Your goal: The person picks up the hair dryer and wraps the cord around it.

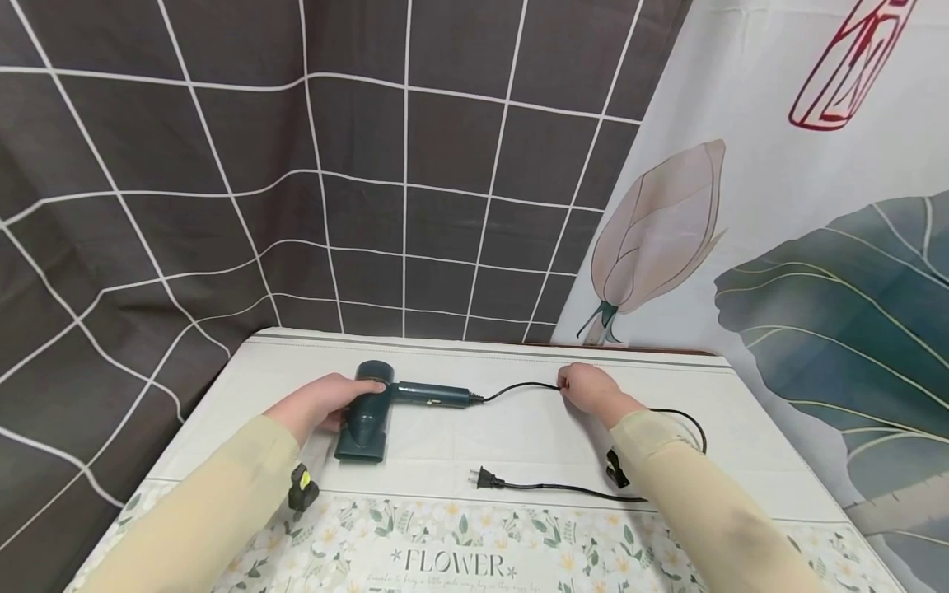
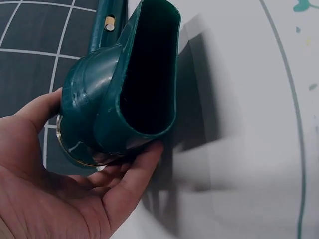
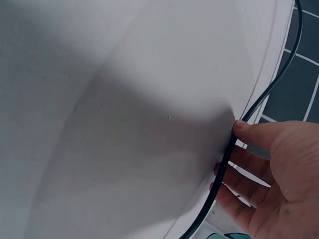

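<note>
A dark green hair dryer [image 1: 366, 420] lies over the white cloth, its handle [image 1: 432, 394] pointing right. My left hand [image 1: 331, 403] grips its head from the left, thumb on top. In the left wrist view the wide, flat nozzle opening [image 2: 149, 74] faces the camera, and the fingers [image 2: 132, 181] curl beneath the head. The black power cord [image 1: 521, 385] runs from the handle to my right hand [image 1: 591, 390], which pinches it between thumb and fingers. In the right wrist view the cord [image 3: 269, 90] passes across the fingertips. The two-pin plug [image 1: 489, 478] lies on the cloth nearer me.
Beyond the right hand the cord loops round under the right forearm and back to the plug. A floral tablecloth [image 1: 445, 527] covers the table's front. A dark grid-patterned curtain [image 1: 356, 206] hangs behind, and a white flower-printed curtain [image 1: 667, 313] stands at the right.
</note>
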`<action>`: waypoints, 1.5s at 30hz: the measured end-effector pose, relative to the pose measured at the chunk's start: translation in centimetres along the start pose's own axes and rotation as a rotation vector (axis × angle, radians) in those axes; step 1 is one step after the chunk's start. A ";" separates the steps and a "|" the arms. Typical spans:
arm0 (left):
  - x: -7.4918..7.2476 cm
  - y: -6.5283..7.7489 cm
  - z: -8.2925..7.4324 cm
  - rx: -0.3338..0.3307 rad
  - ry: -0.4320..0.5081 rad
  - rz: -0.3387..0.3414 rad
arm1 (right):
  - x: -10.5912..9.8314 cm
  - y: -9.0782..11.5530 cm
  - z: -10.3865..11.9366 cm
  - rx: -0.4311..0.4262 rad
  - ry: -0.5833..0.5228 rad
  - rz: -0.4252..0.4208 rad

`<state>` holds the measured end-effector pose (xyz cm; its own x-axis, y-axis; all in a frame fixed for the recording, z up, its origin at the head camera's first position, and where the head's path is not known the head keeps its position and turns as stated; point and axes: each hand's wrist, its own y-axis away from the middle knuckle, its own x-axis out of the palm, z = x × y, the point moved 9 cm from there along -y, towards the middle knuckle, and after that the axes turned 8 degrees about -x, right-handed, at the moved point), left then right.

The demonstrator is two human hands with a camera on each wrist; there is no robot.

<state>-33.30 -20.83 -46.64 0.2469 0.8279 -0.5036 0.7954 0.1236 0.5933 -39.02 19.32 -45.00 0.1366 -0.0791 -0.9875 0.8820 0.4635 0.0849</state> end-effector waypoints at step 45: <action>1.7 7.9 1.1 0.154 0.245 0.016 | -5.1 12.6 1.9 -0.101 -0.476 -0.467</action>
<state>-25.99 -19.03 -43.46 0.1340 0.9389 -0.3170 0.8717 0.0405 0.4884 -27.70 23.88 -38.68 -0.0449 -0.6607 -0.7493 0.8535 0.3644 -0.3725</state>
